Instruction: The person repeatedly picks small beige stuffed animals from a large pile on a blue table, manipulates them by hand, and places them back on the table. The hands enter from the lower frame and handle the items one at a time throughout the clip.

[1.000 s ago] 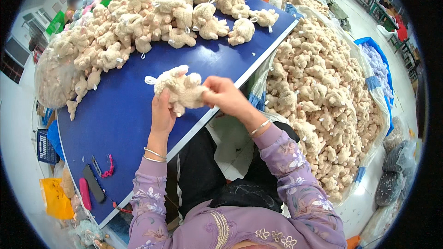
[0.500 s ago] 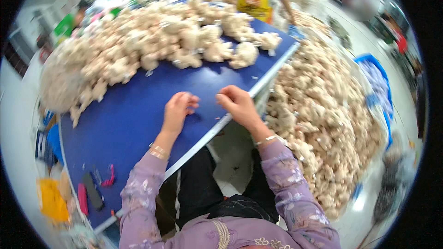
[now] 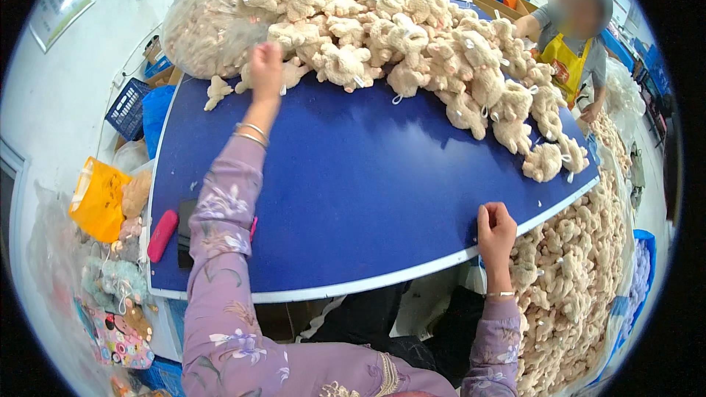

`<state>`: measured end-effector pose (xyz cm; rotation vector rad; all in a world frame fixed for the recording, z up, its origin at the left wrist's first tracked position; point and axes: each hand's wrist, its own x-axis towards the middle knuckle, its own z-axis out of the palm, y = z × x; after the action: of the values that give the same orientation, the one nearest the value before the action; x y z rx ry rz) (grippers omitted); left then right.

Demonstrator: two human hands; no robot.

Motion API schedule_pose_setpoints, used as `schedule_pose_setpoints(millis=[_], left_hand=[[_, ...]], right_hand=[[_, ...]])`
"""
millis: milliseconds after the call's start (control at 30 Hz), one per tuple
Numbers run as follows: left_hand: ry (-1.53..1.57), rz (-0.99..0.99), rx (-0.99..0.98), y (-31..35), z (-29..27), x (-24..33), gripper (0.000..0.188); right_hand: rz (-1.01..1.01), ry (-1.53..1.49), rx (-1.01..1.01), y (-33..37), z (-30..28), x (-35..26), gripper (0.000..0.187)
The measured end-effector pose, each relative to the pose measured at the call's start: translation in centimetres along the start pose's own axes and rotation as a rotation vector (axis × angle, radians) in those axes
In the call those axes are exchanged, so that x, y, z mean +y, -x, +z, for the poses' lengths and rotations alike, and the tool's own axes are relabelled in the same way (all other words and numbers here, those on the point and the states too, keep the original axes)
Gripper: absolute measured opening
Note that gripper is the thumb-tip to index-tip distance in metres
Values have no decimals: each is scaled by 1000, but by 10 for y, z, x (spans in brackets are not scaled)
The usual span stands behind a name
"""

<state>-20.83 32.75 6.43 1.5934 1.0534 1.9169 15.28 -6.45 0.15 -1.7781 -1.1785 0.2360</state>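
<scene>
Cream plush toys with white loops or tags lie heaped along the far side of the blue table. My left hand is stretched out to the near edge of this heap, beside a plush toy. Its fingers are blurred, so their grip is unclear. Over the table's front edge at the right, my right hand is closed with the fingers curled in. Whatever it may hold is hidden.
A clear plastic bag of plush toys sits at the far left. A pink case and a dark flat object lie at the table's left. More plush toys fill a big pile at the right. Another person stands at the far right.
My left hand has gone from near my right hand out to the far-left heap. My right hand stays by the front edge, now curled closed. The view has turned left.
</scene>
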Motion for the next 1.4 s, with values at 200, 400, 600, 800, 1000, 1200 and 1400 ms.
schedule_pose_setpoints(millis=[200,400,600,800,1000,1200,1400], left_hand=[[-371,99,-212,-138,24,10,46],[-1144,-27,-751,-85,77,-128,76],[-882,-95,-992,-49,95,-84,61],[-877,-40,-910,66,92,37,65],[-726,227,-976,138,80,87,47],[-591,-152,-893,169,108,123,57],[-1089,281,-1113,158,173,114,74]], right_hand=[[15,32,108,7,0,5,13],[-65,39,155,6,4,0,12],[-64,31,170,8,4,-2,9],[-5,0,184,7,4,-1,9],[28,-68,133,6,0,-7,14],[-35,-52,137,4,-2,-3,19],[-4,-203,75,2,-6,-8,16]])
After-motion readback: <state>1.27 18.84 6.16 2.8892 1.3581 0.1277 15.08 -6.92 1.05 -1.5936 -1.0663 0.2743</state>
